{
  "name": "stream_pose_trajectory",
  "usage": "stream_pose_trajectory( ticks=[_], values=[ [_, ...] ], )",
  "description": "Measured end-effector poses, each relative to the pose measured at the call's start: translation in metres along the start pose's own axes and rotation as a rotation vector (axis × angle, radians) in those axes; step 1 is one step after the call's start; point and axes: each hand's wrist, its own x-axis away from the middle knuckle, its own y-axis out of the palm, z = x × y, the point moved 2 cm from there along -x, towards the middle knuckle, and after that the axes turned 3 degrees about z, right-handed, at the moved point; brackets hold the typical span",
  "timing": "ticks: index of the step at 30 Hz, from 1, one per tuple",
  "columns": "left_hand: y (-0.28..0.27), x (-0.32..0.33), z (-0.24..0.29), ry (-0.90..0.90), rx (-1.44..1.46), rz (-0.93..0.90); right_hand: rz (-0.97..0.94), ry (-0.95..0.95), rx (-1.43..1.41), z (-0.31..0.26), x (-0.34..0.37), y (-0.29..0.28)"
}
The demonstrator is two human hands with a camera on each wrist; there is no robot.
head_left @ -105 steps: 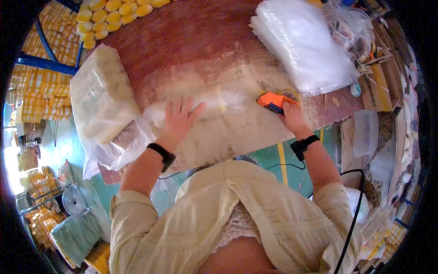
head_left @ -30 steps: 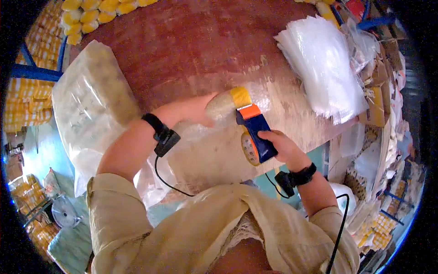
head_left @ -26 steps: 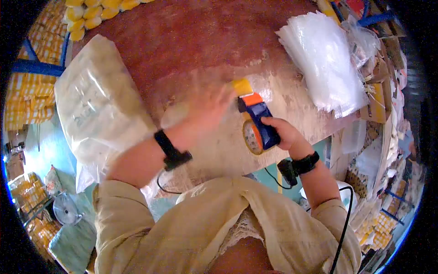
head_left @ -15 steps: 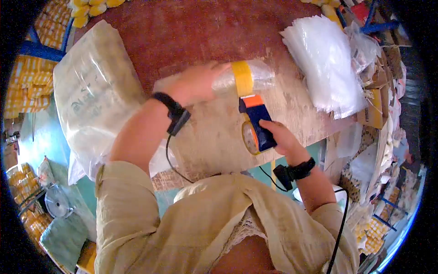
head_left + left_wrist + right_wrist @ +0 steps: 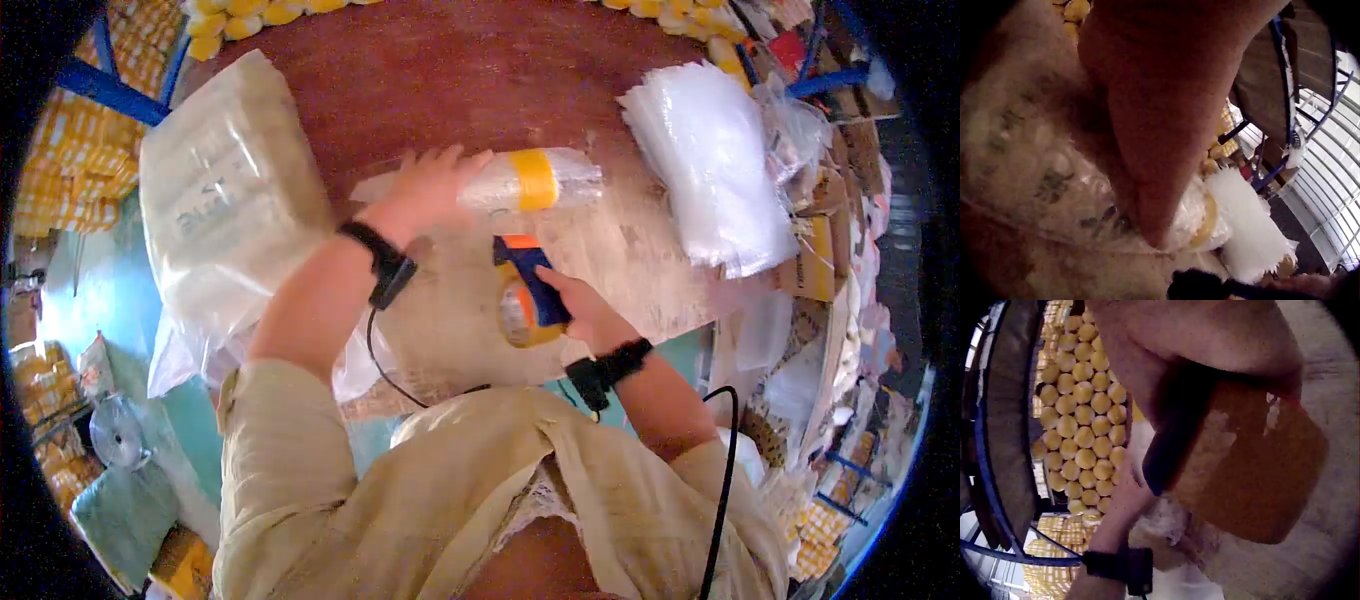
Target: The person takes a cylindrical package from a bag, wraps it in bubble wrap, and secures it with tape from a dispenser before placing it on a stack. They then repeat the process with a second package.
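A clear plastic-wrapped bundle (image 5: pixel 575 181) lies lengthwise across the table, a yellow tape band (image 5: pixel 535 178) over it. My left hand (image 5: pixel 425 195) rests on its left part with fingers extended, slightly blurred. In the left wrist view the bundle's plastic (image 5: pixel 1054 181) shows dark printing under the hand (image 5: pixel 1154 125). Nearer my body, my right hand (image 5: pixel 592 315) grips a blue and orange tape dispenser (image 5: pixel 545 290), apart from the bundle. Its tape roll (image 5: pixel 1254 469) fills much of the right wrist view.
A large filled plastic bag (image 5: pixel 225 190) stands at the table's left. On the right lies a stack of clear plastic bags (image 5: pixel 705 165), with a cardboard box (image 5: pixel 815 255) beyond. Yellow-topped round items (image 5: pixel 260 15) line the far edge. A cable (image 5: pixel 385 370) hangs from my left wrist.
The dispenser has drawn back toward my body, away from the tape band on the bundle. The bundle has shifted farther from me since one second ago, my left hand moving with it.
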Motion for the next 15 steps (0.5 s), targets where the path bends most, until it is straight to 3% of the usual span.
stream_pose_trajectory(
  ticks=[3,7,11,13,15],
  values=[
    [-0.016,0.042,-0.009,-0.016,-0.290,-0.066,0.047,-0.207,0.152,-0.014,0.044,-0.007],
    [0.002,0.052,-0.005,-0.159,-0.067,-0.127,0.202,-0.370,0.247,-0.018,0.066,-0.031],
    [0.044,0.049,0.042,-0.106,0.093,0.284,0.096,-0.487,0.311,-0.033,0.077,-0.024],
    [0.061,0.056,0.056,-0.088,0.313,0.489,0.118,-0.421,0.364,-0.042,0.078,-0.012],
    [0.073,0.064,0.055,-0.038,0.464,0.554,0.085,-0.370,0.459,-0.050,0.076,0.000]
  ],
)
